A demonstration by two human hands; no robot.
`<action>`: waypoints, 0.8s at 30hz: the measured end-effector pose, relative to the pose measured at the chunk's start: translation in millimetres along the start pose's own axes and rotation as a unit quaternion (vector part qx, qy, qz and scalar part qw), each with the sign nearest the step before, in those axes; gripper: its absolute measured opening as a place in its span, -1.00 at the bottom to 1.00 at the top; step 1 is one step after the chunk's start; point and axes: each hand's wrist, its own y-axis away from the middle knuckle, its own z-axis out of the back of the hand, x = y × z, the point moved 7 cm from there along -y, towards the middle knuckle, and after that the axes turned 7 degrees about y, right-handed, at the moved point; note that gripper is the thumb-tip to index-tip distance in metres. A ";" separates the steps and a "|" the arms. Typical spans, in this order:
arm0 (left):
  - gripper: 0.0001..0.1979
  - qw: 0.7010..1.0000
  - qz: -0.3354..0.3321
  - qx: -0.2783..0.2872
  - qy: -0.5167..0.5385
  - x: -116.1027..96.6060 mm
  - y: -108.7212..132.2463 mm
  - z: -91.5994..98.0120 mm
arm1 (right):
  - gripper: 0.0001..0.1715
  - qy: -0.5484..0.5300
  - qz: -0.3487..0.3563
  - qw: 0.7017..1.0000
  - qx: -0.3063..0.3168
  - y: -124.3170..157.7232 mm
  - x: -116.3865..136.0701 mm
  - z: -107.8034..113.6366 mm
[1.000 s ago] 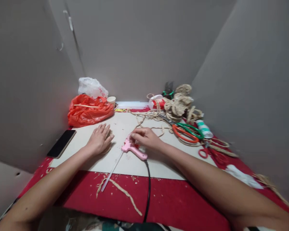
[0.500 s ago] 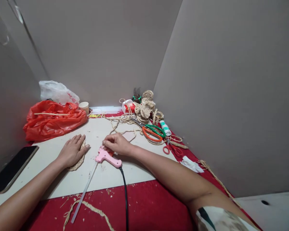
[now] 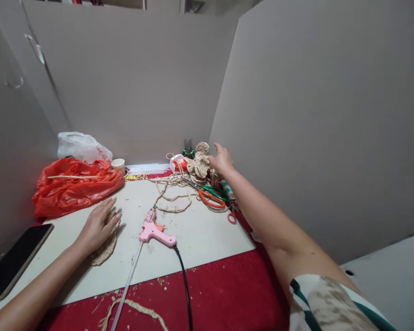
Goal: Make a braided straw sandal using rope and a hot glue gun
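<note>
Glue gun (image 3: 153,233): pink, with orange trigger (image 3: 159,227)
Woven piece (image 3: 104,252): tan, braided rows
Larger scissors' handles (image 3: 202,196): green, orange
Front bag (image 3: 77,191): red
Table covering (image 3: 224,294): crimson
Sleeve (image 3: 331,299): cream, mottled brown, dark-green bands

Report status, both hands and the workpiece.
Left hand atop rounded tan braided piece. Right hand open at tan braided-cord pile, contact unclear. Pink plastic glue gun lying between, untouched.

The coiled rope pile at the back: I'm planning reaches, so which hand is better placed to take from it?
Probably the right hand: it is at the coiled rope pile, though contact is unclear. The left hand lies on a woven piece, farther from the pile.
</note>
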 end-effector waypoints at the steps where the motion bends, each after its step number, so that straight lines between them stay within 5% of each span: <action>1: -0.34 1.000 0.000 -0.012 0.018 -0.8 0.8 -0.2 | -0.33 0.022 -0.008 1.000 0.014 -5.7 -6.4 -4.0; 4: -0.40 0.998 0.001 -0.035 0.043 -2.2 5.8 0.5 | -0.59 0.066 -0.018 0.996 0.058 -13.6 -18.9 -20.9; 9: -0.48 0.995 0.017 -0.053 0.084 1.6 13.9 5.3 | -0.67 0.069 -0.004 0.997 0.039 -14.4 -19.7 -24.1; 13: -0.51 0.988 0.037 -0.072 0.133 5.1 14.4 7.7 | -0.69 0.006 0.059 0.998 -0.024 -0.9 9.7 -5.0; 17: -0.56 0.969 0.087 -0.090 0.213 -5.5 18.3 17.6 | -0.71 -0.075 0.158 0.984 -0.030 45.9 64.1 2.2; 20: -0.54 0.920 0.154 -0.085 0.351 -24.2 25.1 21.4 | -0.80 -0.153 0.290 0.944 0.029 103.6 116.5 -2.4; 24: -0.41 0.781 0.200 0.017 0.591 -57.1 31.8 0.4 | -0.81 -0.177 0.480 0.855 0.084 183.9 175.7 -10.1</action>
